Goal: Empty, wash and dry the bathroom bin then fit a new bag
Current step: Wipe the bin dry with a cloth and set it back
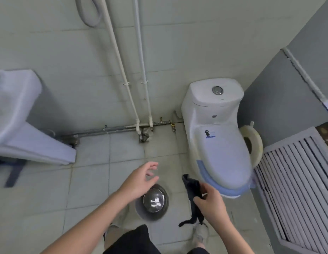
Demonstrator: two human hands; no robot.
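From the head camera, you are looking down at a tiled bathroom floor. Your left hand (141, 180) hangs over the floor with its fingers loosely spread and holding nothing, just above and to the left of the bin (154, 200). The bin stands on the tiles between your two forearms, seen from straight above as a round rim with a shiny metal inside. Your right hand (210, 200) pinches a dark bag (193, 191) between thumb and fingers; the bag hangs crumpled down past your wrist, apart from the bin and to its right.

Close on the right of that hand stands the toilet (220, 143), lid down, its front edge just beside the bag. A pale loose seat ring (254, 142) leans between the toilet and a slatted grey door (297, 189). On the far left is a pedestal sink (16, 114). Two white pipes (126, 85) run down the tiled wall to a horizontal metal pipe (113, 128) along the floor. Your shoe (200, 232) shows below the bag.
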